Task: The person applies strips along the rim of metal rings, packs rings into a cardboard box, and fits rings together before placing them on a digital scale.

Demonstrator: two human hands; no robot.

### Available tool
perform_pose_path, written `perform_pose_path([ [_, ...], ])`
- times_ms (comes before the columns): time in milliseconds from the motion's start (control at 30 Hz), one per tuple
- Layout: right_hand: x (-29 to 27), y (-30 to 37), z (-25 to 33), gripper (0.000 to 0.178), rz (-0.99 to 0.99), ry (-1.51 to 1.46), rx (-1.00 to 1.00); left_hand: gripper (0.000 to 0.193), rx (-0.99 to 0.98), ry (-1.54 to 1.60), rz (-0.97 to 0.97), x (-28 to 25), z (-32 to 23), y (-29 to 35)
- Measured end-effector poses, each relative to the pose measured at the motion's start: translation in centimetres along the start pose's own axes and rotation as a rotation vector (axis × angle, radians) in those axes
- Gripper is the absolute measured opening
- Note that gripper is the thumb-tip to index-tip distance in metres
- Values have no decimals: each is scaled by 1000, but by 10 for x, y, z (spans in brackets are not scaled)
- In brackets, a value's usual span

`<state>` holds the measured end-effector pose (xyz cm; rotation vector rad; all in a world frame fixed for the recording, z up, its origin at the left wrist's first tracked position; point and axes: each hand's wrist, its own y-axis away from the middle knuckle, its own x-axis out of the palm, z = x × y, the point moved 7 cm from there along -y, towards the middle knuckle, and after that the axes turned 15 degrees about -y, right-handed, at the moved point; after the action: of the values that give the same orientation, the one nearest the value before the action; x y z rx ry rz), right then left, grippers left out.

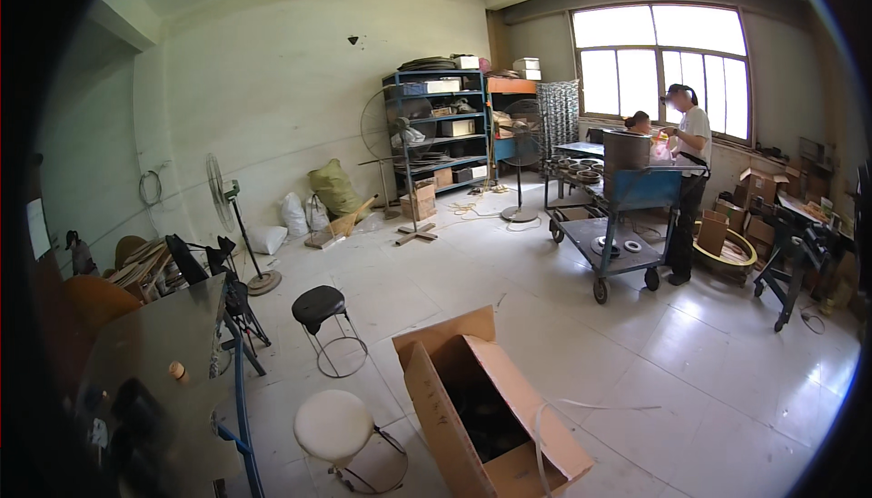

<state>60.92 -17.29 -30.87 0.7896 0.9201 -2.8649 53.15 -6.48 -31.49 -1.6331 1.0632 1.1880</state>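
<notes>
Neither of my hands shows in the head view. Closest in front, at the bottom centre, stands an open cardboard box [440,412] with its flaps raised and dark contents that I cannot make out. A pale strap [599,404] curves over its right edge onto the floor. Left of the box is a stool with a round cream seat [333,425]; a black-topped stool [318,307] stands farther off. At the left, a dark table [186,339] carries a small tan piece [178,371] and some dark objects.
Two people work at a bench by the window, beside a wheeled cart [643,191]. Blue shelves [436,154] stand against the far wall. Standing fans [238,225], sacks [334,189] and cables lie between the wall and the pale tiled floor. Cartons [759,186] crowd the right side.
</notes>
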Motion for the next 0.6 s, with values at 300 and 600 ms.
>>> perform_pose_path([
  [300,6,-22,24,25,303,142,90,44,-300,-41,605,70,0,46],
  [600,44,-31,22,14,427,118,17,45,-912,405,659,251,51,302],
])
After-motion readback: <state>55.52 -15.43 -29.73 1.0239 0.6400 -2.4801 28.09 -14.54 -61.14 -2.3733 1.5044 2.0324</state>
